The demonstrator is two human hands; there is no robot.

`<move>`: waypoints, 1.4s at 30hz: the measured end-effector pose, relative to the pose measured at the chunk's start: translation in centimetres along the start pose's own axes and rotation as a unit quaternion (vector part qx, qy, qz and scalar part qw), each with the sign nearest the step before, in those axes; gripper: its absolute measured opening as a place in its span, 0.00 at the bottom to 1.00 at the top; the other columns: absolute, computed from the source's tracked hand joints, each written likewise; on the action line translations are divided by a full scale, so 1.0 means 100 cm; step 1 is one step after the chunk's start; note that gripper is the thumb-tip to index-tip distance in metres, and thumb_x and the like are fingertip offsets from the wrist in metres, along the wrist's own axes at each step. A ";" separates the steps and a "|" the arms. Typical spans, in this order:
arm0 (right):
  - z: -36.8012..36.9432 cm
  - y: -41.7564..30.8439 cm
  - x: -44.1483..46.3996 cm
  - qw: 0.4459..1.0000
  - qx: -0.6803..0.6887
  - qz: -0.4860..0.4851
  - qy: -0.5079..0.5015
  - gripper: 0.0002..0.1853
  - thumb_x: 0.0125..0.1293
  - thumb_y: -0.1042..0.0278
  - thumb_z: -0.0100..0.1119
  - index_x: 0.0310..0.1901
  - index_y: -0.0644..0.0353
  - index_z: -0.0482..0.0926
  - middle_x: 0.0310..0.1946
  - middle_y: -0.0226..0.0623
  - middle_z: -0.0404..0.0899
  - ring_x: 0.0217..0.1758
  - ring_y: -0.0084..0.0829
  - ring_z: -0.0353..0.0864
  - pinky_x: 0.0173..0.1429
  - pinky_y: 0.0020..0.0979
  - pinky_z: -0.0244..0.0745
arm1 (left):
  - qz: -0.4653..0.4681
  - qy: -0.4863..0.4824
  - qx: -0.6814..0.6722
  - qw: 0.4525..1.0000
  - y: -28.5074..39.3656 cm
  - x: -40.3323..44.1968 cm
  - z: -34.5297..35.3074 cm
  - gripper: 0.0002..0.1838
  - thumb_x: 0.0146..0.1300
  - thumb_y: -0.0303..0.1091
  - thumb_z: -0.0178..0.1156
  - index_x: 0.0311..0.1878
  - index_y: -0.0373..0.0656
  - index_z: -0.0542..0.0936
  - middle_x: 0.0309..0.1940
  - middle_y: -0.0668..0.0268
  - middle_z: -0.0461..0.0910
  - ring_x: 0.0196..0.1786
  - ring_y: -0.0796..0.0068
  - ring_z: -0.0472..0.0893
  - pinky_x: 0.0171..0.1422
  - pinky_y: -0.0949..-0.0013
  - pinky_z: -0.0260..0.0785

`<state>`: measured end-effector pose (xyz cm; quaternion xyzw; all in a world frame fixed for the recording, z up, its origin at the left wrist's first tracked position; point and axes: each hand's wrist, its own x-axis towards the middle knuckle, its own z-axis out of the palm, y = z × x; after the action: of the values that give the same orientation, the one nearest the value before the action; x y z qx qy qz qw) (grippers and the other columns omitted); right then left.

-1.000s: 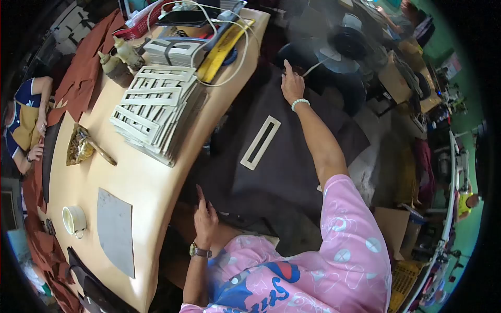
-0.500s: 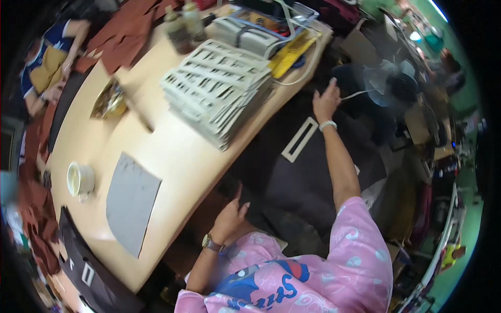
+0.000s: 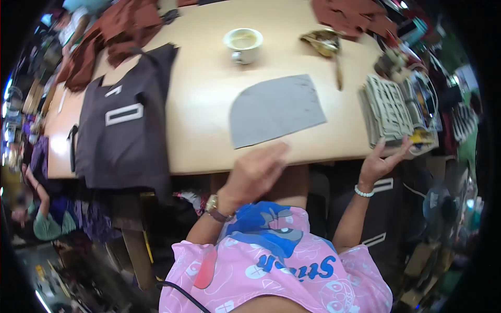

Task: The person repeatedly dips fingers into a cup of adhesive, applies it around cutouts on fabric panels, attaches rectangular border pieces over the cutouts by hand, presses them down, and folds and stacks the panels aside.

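Grey sheeting [image 3: 276, 111] is lying near the left hand [image 3: 257, 173] (grip too blurred to tell); the right hand [image 3: 380, 165] is hanging spread beside stacked frames [image 3: 389, 110].

One head-worn camera, facing forward and steeply down over the wearer's own front.
The wide lens looks from above the pink shirt [image 3: 300, 242], which is close to it and takes up the bottom middle. From there the left hand [image 3: 258, 175] shows near the centre and the right hand [image 3: 382, 163] farther to the right, both within near range. The surface [image 3: 201, 125] spreads across the upper part, its near edge almost level, its far side toward the top. The room curves in along both sides, within a round, dark border.
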<state>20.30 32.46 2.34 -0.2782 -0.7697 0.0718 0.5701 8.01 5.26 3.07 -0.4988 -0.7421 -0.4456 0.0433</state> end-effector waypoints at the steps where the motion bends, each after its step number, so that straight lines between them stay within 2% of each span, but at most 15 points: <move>1: 0.014 -0.029 -0.001 0.996 0.087 0.026 -0.025 0.31 0.62 0.77 0.55 0.65 0.69 0.55 0.62 0.49 0.63 0.68 0.41 0.59 0.71 0.39 0.49 | 0.015 0.057 0.091 0.994 -0.014 -0.008 -0.025 0.21 0.55 0.26 0.63 0.54 0.39 0.75 0.49 0.55 0.78 0.48 0.56 0.80 0.51 0.61 0.73; 5: 0.060 -0.120 -0.024 0.961 0.221 -0.045 -0.162 0.33 0.60 0.77 0.56 0.65 0.69 0.55 0.63 0.50 0.61 0.68 0.44 0.59 0.70 0.40 0.53 | -0.164 0.286 0.258 0.908 -0.048 -0.032 -0.119 0.24 0.57 0.32 0.63 0.57 0.36 0.73 0.57 0.53 0.73 0.59 0.51 0.72 0.62 0.58 0.64; 9: 0.092 -0.212 -0.056 0.894 0.284 -0.129 -0.321 0.41 0.56 0.62 0.64 0.66 0.70 0.53 0.58 0.56 0.66 0.60 0.49 0.68 0.64 0.40 0.62 | -0.271 0.159 0.392 0.865 -0.088 -0.064 -0.147 0.26 0.59 0.40 0.61 0.58 0.35 0.72 0.62 0.52 0.67 0.66 0.51 0.63 0.68 0.51 0.53; 11: 0.113 -0.245 -0.073 0.831 0.367 -0.054 -0.415 0.50 0.53 0.54 0.67 0.68 0.71 0.47 0.52 0.58 0.72 0.54 0.51 0.74 0.58 0.41 0.68 | -0.295 0.081 0.378 0.874 -0.094 -0.075 -0.146 0.26 0.59 0.44 0.60 0.57 0.38 0.74 0.63 0.52 0.66 0.68 0.51 0.61 0.68 0.43 0.51; 15: 0.143 -0.290 -0.078 0.804 0.351 -0.036 -0.478 0.55 0.51 0.51 0.67 0.69 0.70 0.41 0.46 0.56 0.75 0.44 0.49 0.79 0.49 0.41 0.74 | -0.235 0.083 0.298 0.922 -0.090 -0.074 -0.127 0.17 0.59 0.32 0.56 0.51 0.38 0.77 0.59 0.60 0.71 0.65 0.53 0.65 0.67 0.40 0.50; 18: 0.167 -0.306 -0.071 0.800 0.325 -0.013 -0.505 0.54 0.51 0.54 0.67 0.69 0.69 0.41 0.42 0.52 0.77 0.35 0.43 0.80 0.44 0.38 0.75 | -0.214 0.052 0.316 0.923 -0.078 -0.065 -0.108 0.18 0.54 0.26 0.53 0.50 0.34 0.75 0.52 0.54 0.73 0.63 0.53 0.67 0.68 0.39 0.49; 22: 0.164 -0.310 -0.054 0.795 0.318 0.022 -0.516 0.58 0.47 0.48 0.69 0.69 0.70 0.42 0.42 0.52 0.76 0.38 0.46 0.80 0.45 0.37 0.75 | -0.213 0.035 0.316 0.924 -0.070 -0.054 -0.082 0.18 0.54 0.26 0.52 0.49 0.32 0.74 0.52 0.53 0.73 0.62 0.52 0.67 0.68 0.38 0.47; 25: 0.145 -0.307 -0.053 0.819 0.288 -0.073 -0.490 0.61 0.43 0.44 0.71 0.69 0.69 0.43 0.46 0.55 0.74 0.42 0.49 0.79 0.48 0.39 0.75 | -0.181 0.029 0.301 0.936 -0.061 -0.047 -0.070 0.20 0.54 0.24 0.51 0.53 0.33 0.72 0.51 0.47 0.72 0.60 0.48 0.67 0.69 0.39 0.48; 26: 0.139 -0.306 -0.054 0.821 0.270 -0.092 -0.494 0.56 0.45 0.56 0.69 0.70 0.65 0.43 0.49 0.54 0.72 0.44 0.53 0.77 0.48 0.41 0.74 | -0.159 0.048 0.293 0.941 -0.064 -0.046 -0.064 0.21 0.53 0.25 0.52 0.53 0.34 0.72 0.51 0.48 0.71 0.60 0.46 0.66 0.68 0.37 0.47; 29: 0.138 -0.297 -0.055 0.830 0.236 -0.144 -0.485 0.51 0.44 0.72 0.60 0.71 0.59 0.43 0.51 0.52 0.69 0.42 0.53 0.77 0.46 0.43 0.74 | -0.134 0.033 0.242 0.960 -0.056 -0.042 -0.053 0.22 0.51 0.25 0.53 0.53 0.34 0.72 0.52 0.48 0.70 0.60 0.45 0.65 0.67 0.35 0.47; 30: 0.142 -0.292 -0.058 0.851 0.258 -0.115 -0.443 0.48 0.41 0.82 0.52 0.70 0.57 0.49 0.40 0.48 0.74 0.35 0.50 0.77 0.41 0.41 0.73 | -0.133 0.030 0.232 0.963 -0.052 -0.039 -0.047 0.23 0.50 0.26 0.54 0.53 0.33 0.72 0.52 0.49 0.70 0.60 0.45 0.65 0.66 0.33 0.47; 33: 0.141 -0.263 -0.042 0.861 0.246 -0.020 -0.445 0.45 0.41 0.83 0.51 0.68 0.58 0.55 0.28 0.44 0.75 0.29 0.48 0.75 0.38 0.39 0.72 | -0.167 -0.057 0.170 0.970 -0.027 -0.025 -0.037 0.21 0.57 0.32 0.52 0.53 0.30 0.71 0.54 0.46 0.69 0.63 0.48 0.63 0.66 0.36 0.49; 34: 0.143 -0.247 -0.040 0.864 0.263 0.019 -0.428 0.40 0.47 0.82 0.54 0.67 0.62 0.58 0.20 0.42 0.73 0.26 0.42 0.75 0.36 0.37 0.71 | -0.124 -0.050 0.167 0.977 -0.020 -0.022 -0.037 0.22 0.60 0.36 0.54 0.54 0.31 0.71 0.57 0.47 0.68 0.62 0.50 0.66 0.64 0.42 0.56; 38: 0.138 -0.159 -0.025 0.869 0.287 0.085 -0.393 0.35 0.55 0.80 0.59 0.66 0.65 0.59 0.34 0.45 0.79 0.38 0.32 0.80 0.45 0.31 0.72 | -0.054 0.020 0.077 0.995 -0.003 -0.009 -0.056 0.23 0.57 0.32 0.61 0.56 0.35 0.74 0.56 0.51 0.73 0.55 0.52 0.74 0.61 0.58 0.65; 42: 0.116 -0.077 0.004 0.870 0.257 0.111 -0.405 0.34 0.56 0.79 0.61 0.65 0.66 0.60 0.50 0.44 0.76 0.50 0.29 0.77 0.55 0.28 0.70 | -0.051 0.065 0.138 0.987 -0.021 -0.004 -0.069 0.20 0.57 0.29 0.61 0.54 0.36 0.75 0.54 0.52 0.75 0.57 0.52 0.74 0.61 0.57 0.65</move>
<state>6.93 28.64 2.07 -0.1522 -0.8514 0.4363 0.2482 3.93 -0.07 5.71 -0.4192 -0.8168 -0.3719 0.1373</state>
